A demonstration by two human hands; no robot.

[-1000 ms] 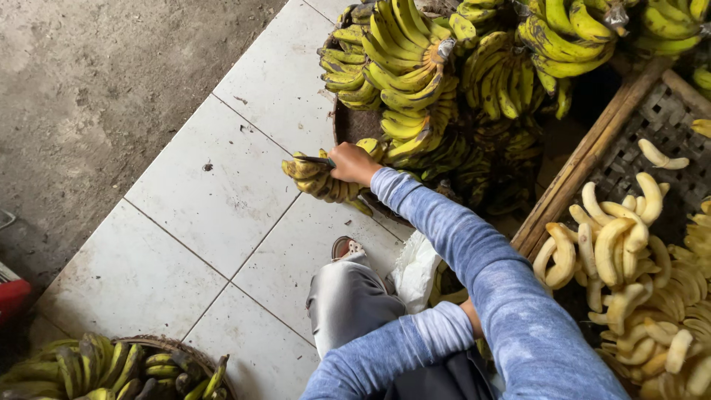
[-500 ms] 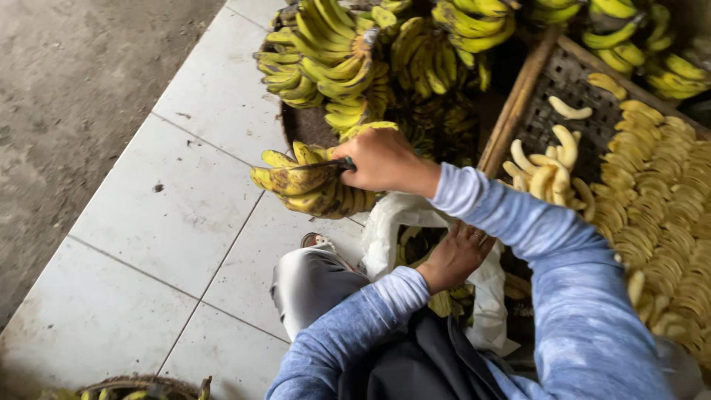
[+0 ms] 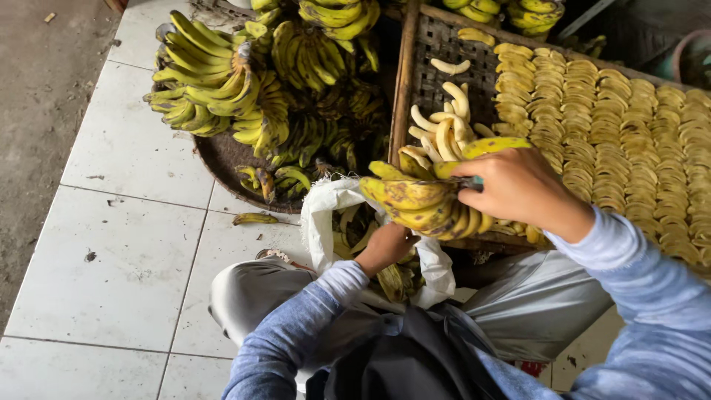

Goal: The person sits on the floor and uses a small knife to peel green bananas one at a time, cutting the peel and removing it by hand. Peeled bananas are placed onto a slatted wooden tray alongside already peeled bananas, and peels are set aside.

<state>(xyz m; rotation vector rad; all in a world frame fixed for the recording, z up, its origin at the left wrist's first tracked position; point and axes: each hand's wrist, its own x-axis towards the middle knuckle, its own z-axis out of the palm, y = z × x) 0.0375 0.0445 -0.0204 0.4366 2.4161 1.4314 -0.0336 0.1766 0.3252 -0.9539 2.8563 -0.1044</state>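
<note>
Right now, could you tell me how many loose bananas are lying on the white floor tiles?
1: a single banana lies on the tiles just below the round tray of bunches. Others may be hidden behind the white sack.

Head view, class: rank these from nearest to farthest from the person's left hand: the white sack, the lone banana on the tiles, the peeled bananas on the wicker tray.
1. white sack, around the left hand.
2. peeled bananas, above, on the wicker tray.
3. lone banana, left on the tiles; close to second.
</note>
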